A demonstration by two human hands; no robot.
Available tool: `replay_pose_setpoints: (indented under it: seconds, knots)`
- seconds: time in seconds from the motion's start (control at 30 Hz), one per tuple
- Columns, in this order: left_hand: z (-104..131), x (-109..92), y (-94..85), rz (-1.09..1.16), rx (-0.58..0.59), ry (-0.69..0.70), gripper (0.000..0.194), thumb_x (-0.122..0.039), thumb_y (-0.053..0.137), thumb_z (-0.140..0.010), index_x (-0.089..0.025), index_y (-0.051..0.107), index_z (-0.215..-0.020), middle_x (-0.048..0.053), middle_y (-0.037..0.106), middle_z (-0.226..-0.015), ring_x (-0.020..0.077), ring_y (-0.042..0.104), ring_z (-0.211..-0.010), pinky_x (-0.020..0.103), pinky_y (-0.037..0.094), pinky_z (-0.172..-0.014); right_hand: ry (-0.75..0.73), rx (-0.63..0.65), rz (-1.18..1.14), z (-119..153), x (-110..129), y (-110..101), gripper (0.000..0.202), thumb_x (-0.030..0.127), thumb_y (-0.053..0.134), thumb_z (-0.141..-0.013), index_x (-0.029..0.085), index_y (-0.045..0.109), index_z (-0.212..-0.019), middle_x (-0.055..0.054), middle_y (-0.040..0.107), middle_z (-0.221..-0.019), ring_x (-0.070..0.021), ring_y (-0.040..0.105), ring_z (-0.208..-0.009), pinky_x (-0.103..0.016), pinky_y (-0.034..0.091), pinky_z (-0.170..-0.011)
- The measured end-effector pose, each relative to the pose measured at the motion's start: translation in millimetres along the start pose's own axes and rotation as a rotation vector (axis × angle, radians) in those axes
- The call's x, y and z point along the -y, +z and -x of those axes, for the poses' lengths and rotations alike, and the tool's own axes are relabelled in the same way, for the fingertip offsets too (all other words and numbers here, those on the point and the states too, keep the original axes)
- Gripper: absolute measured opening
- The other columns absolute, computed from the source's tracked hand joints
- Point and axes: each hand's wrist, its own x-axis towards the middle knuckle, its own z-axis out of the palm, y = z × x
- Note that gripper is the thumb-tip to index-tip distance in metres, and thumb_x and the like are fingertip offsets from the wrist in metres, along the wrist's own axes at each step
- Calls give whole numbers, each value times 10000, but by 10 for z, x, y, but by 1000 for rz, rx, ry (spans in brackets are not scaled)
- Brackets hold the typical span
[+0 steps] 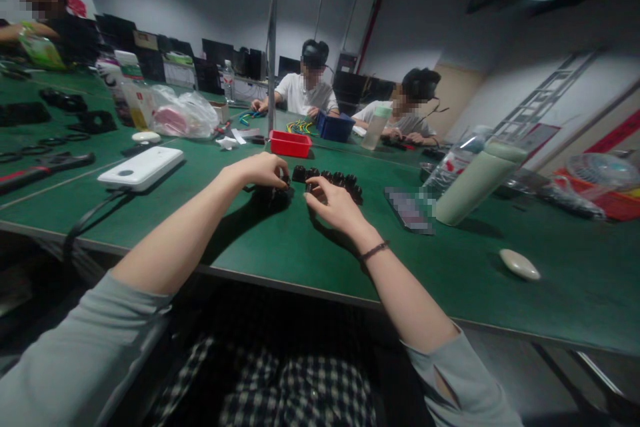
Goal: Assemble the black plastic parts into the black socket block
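Parts (344, 180), black and knobby, sit on the green tabletop (280, 253) in a row whose long axis slants from between 9 and 10 o'clock toward between 3 and 4; each one's facing is too small to tell. Hands are apart: left hand (264, 169) curled over a black cluster (270, 196), right hand (335, 205) arched at the row's near edge, grips unclear.

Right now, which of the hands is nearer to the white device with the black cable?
Left. The left hand is to the right of the white device; the right hand is farther right.
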Motion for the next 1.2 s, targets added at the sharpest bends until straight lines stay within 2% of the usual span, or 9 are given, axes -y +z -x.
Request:
replay_pose_setpoints:
  seconds: [0.37, 1.2]
  knots:
    - [30, -19, -19, 19, 3, -8, 438, -423, 626, -746, -190, 681, -1113, 75, 715, -1058, 212, 659, -869, 269, 474, -718, 32, -14, 17, 2, 34, -20, 327, 325, 543, -923, 189, 569, -1220, -92, 727, -1014, -220, 693, -910, -347, 513, -847]
    - [15, 3, -14, 99, 8, 5, 486, -514, 684, -700, -181, 684, -1055, 71, 730, -1018, 214, 664, -873, 271, 473, -716, 61, -5, 22, 2, 34, -9, 323, 333, 540, -935, 160, 556, -1208, -117, 726, -1051, -228, 690, -951, -353, 509, -846]
